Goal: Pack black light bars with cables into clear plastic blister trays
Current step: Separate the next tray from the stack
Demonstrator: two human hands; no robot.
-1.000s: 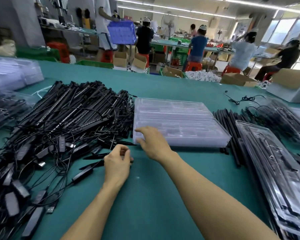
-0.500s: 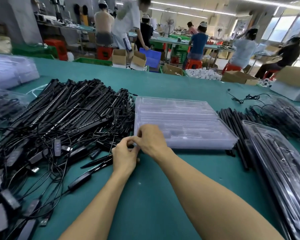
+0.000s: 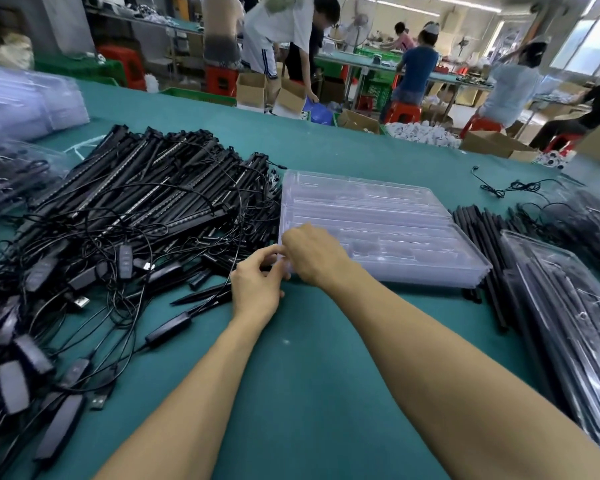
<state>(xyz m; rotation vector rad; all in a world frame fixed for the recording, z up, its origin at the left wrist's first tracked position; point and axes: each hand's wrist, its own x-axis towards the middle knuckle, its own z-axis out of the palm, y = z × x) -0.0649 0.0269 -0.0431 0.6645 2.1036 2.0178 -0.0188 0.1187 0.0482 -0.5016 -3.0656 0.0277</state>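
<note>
A stack of clear plastic blister trays (image 3: 388,223) lies on the green table at centre. Both hands meet at its near left corner. My left hand (image 3: 257,285) pinches the corner edge with thumb and fingers. My right hand (image 3: 316,254) curls over the same corner from above, gripping the top tray's edge. To the left spreads a big heap of black light bars (image 3: 146,199) with tangled cables and inline switches (image 3: 123,259).
Packed trays of black bars (image 3: 575,323) stack at the right edge, with loose black bars (image 3: 478,237) beside them. More clear trays (image 3: 25,98) sit far left. Bare green table (image 3: 291,375) lies near me. Several people work at benches behind.
My left hand moved from the table up to the tray stack's corner and joined my right hand, which curled its fingers onto that corner. The view came a little closer.
</note>
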